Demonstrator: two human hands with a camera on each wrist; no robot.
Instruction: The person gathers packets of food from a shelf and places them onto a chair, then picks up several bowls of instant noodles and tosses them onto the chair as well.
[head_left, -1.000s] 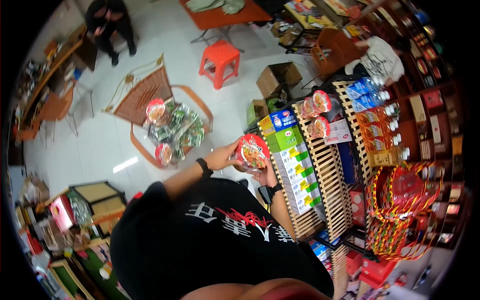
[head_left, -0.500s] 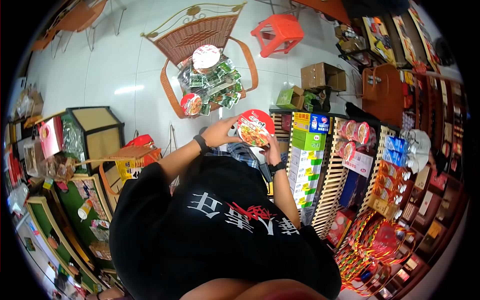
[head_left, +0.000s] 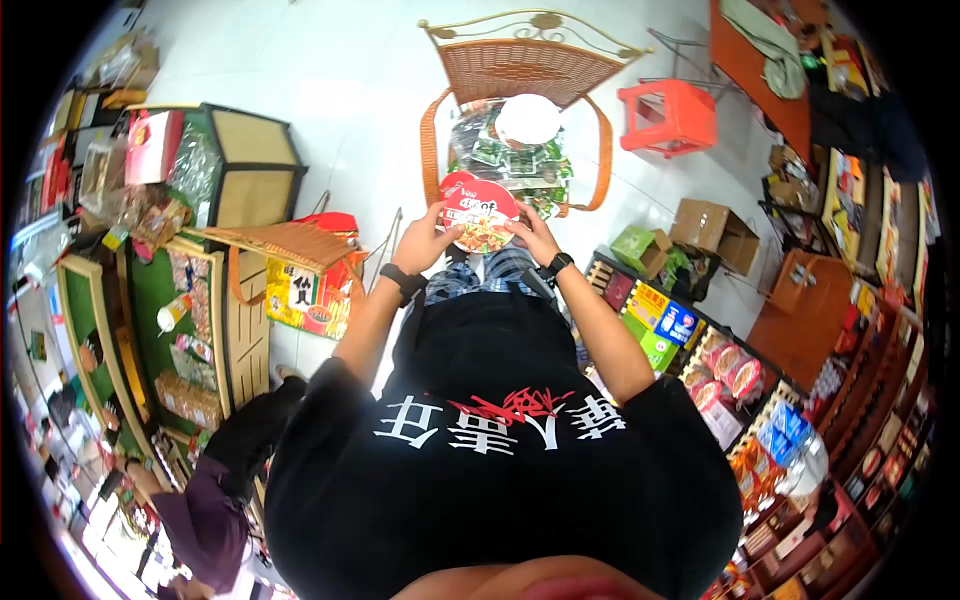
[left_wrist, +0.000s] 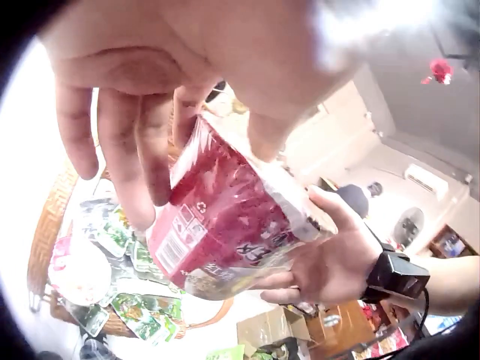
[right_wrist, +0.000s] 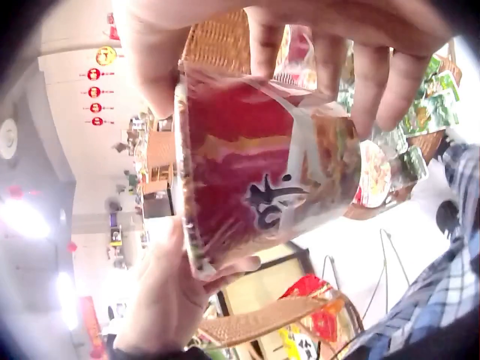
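Noodle bowl: gripped between your left hand and right hand, before the chair. Handling: even side pressure, light enough to spare the clear wrap.

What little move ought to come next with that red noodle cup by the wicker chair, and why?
Probably ease the noodle cup forward and down onto the wicker chair: the left hand and right hand grip it from both sides close to the seat, where a white-topped tub and green packets lie.
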